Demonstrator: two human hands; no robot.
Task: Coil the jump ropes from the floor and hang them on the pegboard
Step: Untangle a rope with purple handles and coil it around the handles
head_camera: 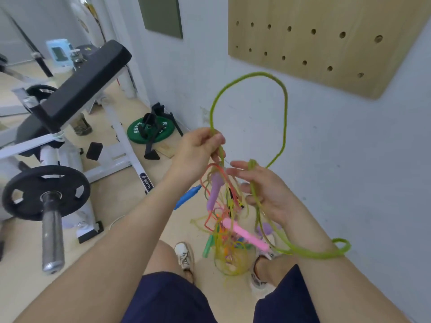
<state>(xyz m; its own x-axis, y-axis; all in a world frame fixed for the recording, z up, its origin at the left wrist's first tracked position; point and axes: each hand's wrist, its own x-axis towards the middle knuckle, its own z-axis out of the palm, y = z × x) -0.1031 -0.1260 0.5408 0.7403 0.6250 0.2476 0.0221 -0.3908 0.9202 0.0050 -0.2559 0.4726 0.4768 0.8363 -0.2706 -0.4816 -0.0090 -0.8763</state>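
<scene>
A green jump rope (285,117) arcs up in a big loop in front of the wall. My left hand (198,150) pinches one end of that loop, with a purple handle (215,190) hanging just below it. My right hand (265,194) is palm-up with fingers spread, and the green rope runs across the palm and loops round my forearm. A tangle of ropes (224,234) in red, yellow and green, with a pink handle (245,234), dangles between my hands down to the floor. The wooden pegboard (326,43) hangs on the wall at upper right.
A weight bench (86,78) and a barbell with a black plate (46,192) stand at left. A green weight plate (151,130) lies by the wall. A blue handle (186,197) shows behind my left forearm. My shoes (184,255) stand beside the rope pile.
</scene>
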